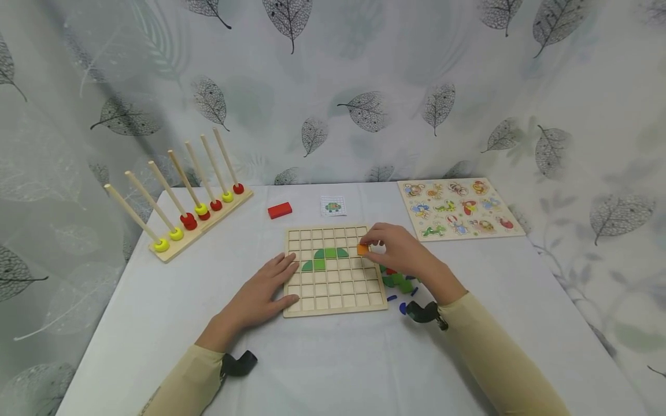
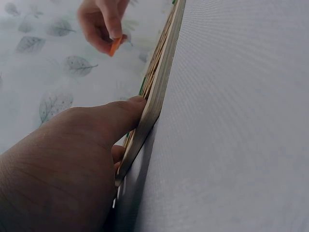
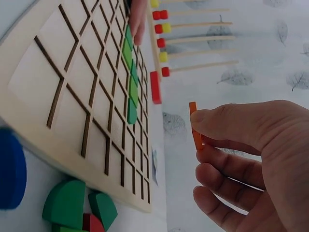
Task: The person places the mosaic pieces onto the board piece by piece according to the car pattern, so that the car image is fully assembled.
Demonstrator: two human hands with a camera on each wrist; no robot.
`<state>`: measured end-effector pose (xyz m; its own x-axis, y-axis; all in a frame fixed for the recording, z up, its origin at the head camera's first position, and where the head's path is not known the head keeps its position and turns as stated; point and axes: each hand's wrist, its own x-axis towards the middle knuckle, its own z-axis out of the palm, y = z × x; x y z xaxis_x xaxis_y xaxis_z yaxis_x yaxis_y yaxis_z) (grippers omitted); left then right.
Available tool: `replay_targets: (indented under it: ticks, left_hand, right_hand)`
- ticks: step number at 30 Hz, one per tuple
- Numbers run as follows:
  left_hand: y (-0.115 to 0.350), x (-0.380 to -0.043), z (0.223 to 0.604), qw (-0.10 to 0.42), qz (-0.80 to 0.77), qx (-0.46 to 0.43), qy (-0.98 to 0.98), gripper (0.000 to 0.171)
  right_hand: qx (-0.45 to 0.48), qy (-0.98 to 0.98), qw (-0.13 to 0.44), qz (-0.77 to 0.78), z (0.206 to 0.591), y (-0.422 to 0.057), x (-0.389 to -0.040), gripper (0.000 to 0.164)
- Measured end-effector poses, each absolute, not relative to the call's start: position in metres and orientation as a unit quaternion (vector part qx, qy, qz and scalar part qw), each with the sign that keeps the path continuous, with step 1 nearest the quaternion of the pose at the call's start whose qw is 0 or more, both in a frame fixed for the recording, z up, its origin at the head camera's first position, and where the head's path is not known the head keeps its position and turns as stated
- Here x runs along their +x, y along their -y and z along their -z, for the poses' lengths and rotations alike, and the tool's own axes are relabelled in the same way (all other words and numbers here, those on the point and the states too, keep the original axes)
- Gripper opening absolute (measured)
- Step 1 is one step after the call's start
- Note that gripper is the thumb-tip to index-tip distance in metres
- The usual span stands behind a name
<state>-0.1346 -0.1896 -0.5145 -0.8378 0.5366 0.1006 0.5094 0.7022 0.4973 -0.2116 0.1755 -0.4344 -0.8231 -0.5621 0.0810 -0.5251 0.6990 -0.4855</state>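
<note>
Between thumb and fingertips, my right hand [image 1: 398, 249] pinches a thin orange square tile [image 1: 362, 249], raised over the right side of the wooden grid board [image 1: 333, 302]. In the right wrist view the tile [image 3: 195, 126] is seen edge-on. My left hand [image 1: 262, 293] rests at the board's left edge, its fingers stretched out and its thumb [image 2: 128, 113] lying against the rim. Several green pieces sit in the grid: light green squares [image 1: 330, 253] and dark green rounded pieces [image 1: 307, 266], in two rows.
Loose green, red and blue pieces [image 1: 406, 286] lie right of the board, partly under my right wrist. Behind it are a pattern card [image 1: 333, 206] and a red block [image 1: 280, 210]. A peg rack [image 1: 203, 222] with red and yellow beads stands left; an insect picture board [image 1: 460, 208] lies back right.
</note>
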Motion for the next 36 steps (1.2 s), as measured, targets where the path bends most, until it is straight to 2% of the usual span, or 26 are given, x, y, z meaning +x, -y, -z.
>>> replay_targets:
  ticks: [8, 21, 36]
  left_hand:
    - [0.190, -0.135, 0.515, 0.023, -0.264, 0.284, -0.921, 0.081]
    - [0.190, -0.135, 0.516, 0.022, -0.265, 0.286, -0.921, 0.080]
    - [0.190, -0.136, 0.517, 0.023, -0.259, 0.282, -0.924, 0.080]
  right_hand:
    - [-0.306, -0.916, 0.031, 0.258, 0.437, -0.163, -0.215, 0.025]
    - [-0.324, -0.901, 0.060, 0.282, 0.445, -0.143, -0.218, 0.019]
    - [-0.331, -0.900, 0.064, 0.275, 0.458, -0.123, -0.218, 0.020]
